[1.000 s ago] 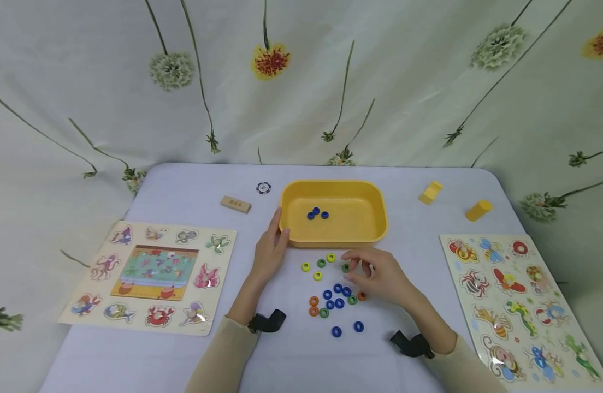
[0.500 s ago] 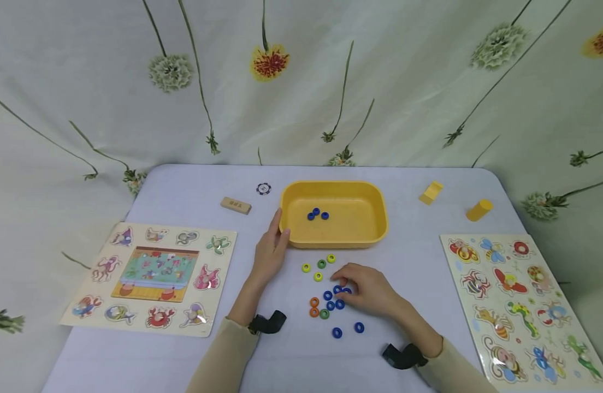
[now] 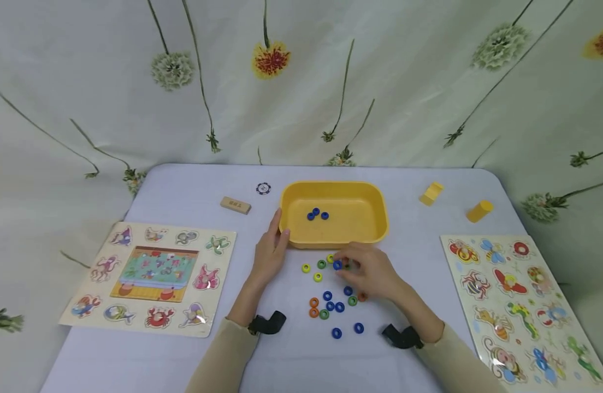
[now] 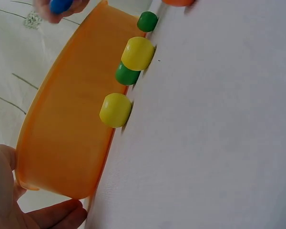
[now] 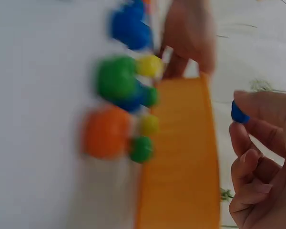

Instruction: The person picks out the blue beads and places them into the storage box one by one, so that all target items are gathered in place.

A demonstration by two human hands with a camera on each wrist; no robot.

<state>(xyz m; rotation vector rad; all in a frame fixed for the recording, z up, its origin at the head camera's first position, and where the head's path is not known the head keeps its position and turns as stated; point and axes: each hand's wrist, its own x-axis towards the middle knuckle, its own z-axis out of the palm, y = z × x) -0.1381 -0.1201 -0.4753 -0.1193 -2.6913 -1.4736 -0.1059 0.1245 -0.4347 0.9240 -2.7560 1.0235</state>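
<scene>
In the head view my right hand (image 3: 370, 270) pinches a blue ring-shaped bead (image 3: 337, 265) between thumb and fingertips, in front of the tray. The right wrist view has the same blue bead (image 5: 239, 113) at the fingertips, beside the tray's rim. My left hand (image 3: 269, 254) rests against the left end of the yellow tray (image 3: 333, 244). Its fingers (image 4: 57, 213) lie straight at the tray's corner in the left wrist view. Inside the tray sit three blue beads (image 3: 316, 212). Yellow beads (image 3: 306, 268) and green beads (image 3: 321, 264) lie just before it, partly hidden by the right hand.
Nearer me lie more blue beads (image 3: 330, 306), orange beads (image 3: 313, 312) and green ones. Puzzle boards flank them, a sea-animal board (image 3: 149, 278) left and an insect board (image 3: 518, 305) right. Behind are a wooden block (image 3: 235, 205), a chip (image 3: 263, 188), a yellow block (image 3: 431, 194) and a yellow cylinder (image 3: 479, 211).
My right hand let go of a green bead near the yellow ones, dipped to the blue group, took a blue bead and moved back toward the tray. The left hand stayed put.
</scene>
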